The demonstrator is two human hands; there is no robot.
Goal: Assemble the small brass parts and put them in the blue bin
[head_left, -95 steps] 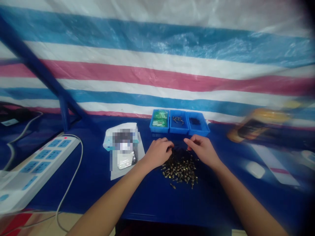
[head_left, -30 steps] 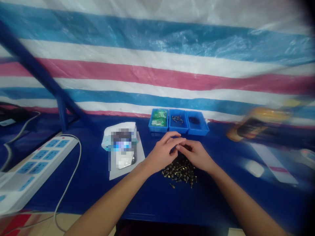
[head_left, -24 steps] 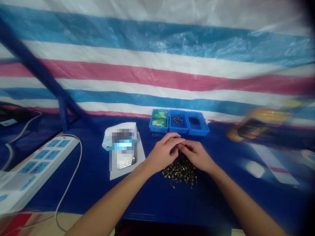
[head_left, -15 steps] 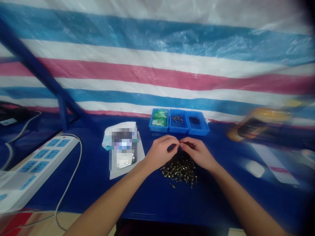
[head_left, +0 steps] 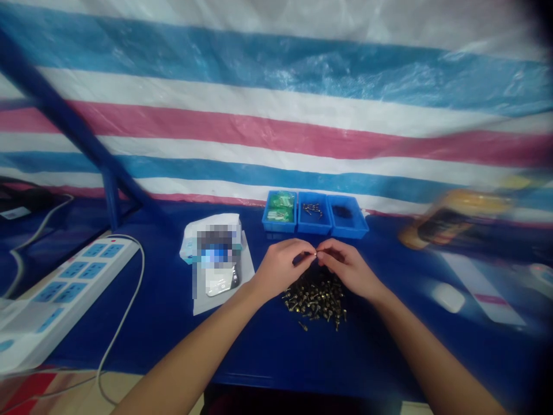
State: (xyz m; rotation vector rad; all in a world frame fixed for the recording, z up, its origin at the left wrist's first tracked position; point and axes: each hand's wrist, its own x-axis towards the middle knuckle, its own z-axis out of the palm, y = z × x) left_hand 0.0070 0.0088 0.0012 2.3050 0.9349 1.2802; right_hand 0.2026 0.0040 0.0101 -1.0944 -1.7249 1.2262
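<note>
The left hand [head_left: 281, 268] and the right hand [head_left: 348, 267] are both curled into a pinch, their fingertips meeting around a tiny shiny screw [head_left: 315, 253]. The left hand also grasps a thin dark piece [head_left: 300, 259], too small to identify. Just below the hands, near the middle of the blue worktop [head_left: 389, 357], lies a loose heap of brass screws [head_left: 314, 302]. Beyond the hands, three blue plastic trays stand side by side along the back edge: the left tray [head_left: 279, 211] holds green packets, the middle tray [head_left: 313, 212] holds screws, and the right tray [head_left: 347, 217] holds small black parts. A white packet with a pixelated label [head_left: 211, 242] sits left of the hands, a white power strip [head_left: 64, 300] lies at the left edge, and a white computer mouse [head_left: 447, 297] lies to the right.
</note>
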